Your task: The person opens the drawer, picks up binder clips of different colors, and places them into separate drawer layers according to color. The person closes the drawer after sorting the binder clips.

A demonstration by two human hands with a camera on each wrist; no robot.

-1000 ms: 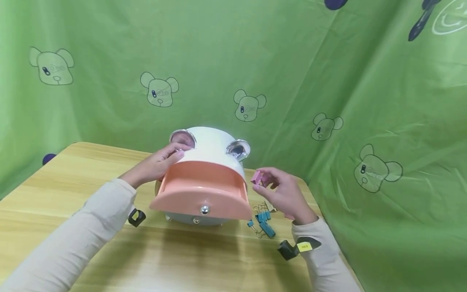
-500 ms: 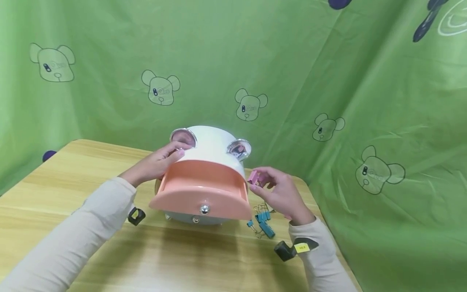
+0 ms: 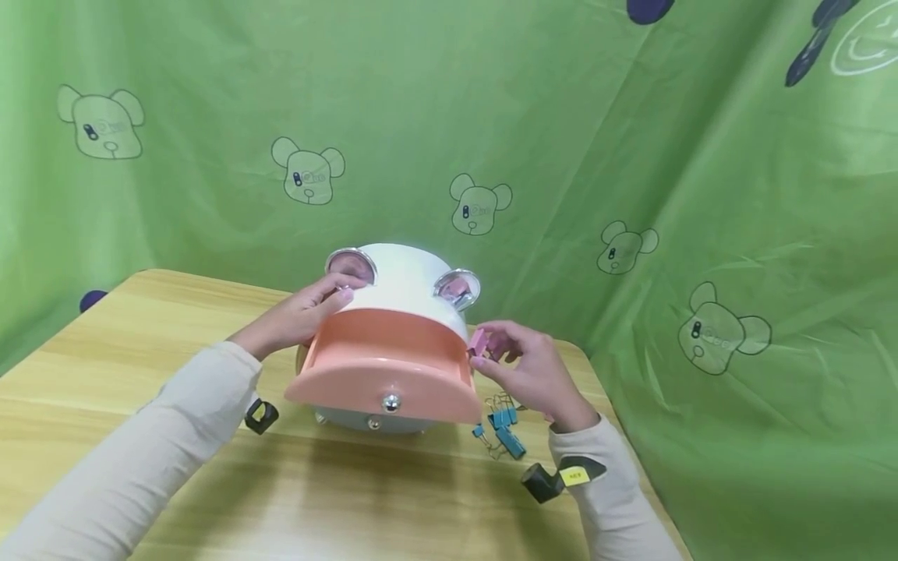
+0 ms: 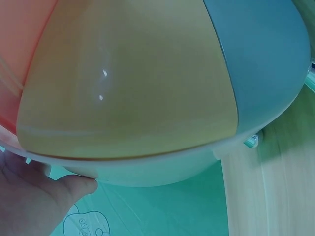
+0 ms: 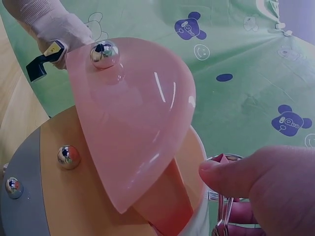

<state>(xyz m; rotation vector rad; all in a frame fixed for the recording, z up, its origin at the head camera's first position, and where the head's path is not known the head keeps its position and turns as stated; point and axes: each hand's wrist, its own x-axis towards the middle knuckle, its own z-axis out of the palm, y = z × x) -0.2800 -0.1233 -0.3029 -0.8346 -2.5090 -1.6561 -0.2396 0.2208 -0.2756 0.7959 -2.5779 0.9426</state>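
Note:
A white rounded mini drawer cabinet (image 3: pixel 407 273) with silver-rimmed ears stands on the table. Its pink top drawer (image 3: pixel 382 386) is pulled out; a yellow drawer (image 4: pixel 133 83) and a blue-grey one (image 4: pixel 270 59) are closed. My left hand (image 3: pixel 298 315) rests on the cabinet's upper left beside the left ear, its thumb along the white shell. Between thumb and fingers my right hand (image 3: pixel 533 370) pinches a pink binder clip (image 3: pixel 479 343) at the drawer's right side. In the right wrist view the clip's wire handles (image 5: pixel 224 214) hang below the thumb.
Several blue binder clips (image 3: pixel 507 432) lie on the wooden table (image 3: pixel 210 483) to the right of the cabinet, below my right hand. A green printed curtain (image 3: pixel 393 101) hangs behind the table and along its right side.
My right hand has moved slightly left with the pink binder clip, bringing it up to the drawer's right edge. The left hand and the drawer have stayed put.

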